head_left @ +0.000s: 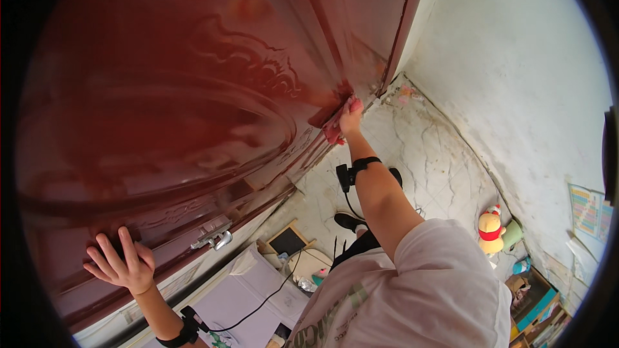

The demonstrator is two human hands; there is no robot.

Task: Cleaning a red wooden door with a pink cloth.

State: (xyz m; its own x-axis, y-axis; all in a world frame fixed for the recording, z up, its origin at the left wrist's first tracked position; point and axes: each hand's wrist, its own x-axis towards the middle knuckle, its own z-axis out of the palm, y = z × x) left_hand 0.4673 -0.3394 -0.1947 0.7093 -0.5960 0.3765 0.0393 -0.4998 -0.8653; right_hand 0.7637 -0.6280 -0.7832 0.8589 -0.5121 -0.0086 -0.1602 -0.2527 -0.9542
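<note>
A glossy dark-red door (174,122) with raised carved patterns fills the upper left. My left hand (124,263) rests against its surface near the left edge, fingers spread and holding nothing. A metal door handle (213,234) is fixed on the door to the right of that hand. My right arm reaches forward, and my right hand (351,117) grips a pinkish-red cloth (333,130), pressing it on the door's lower part near the hinge side. Some of the cloth is hidden by the fingers.
A white wall (509,71) meets the marbled floor (425,148) on the right. A yellow plush toy (491,232) sits by that wall, near an open box (535,296). A small framed blackboard (288,240) and a pale lilac surface (258,290) lie below the door. Black cables hang by my arms.
</note>
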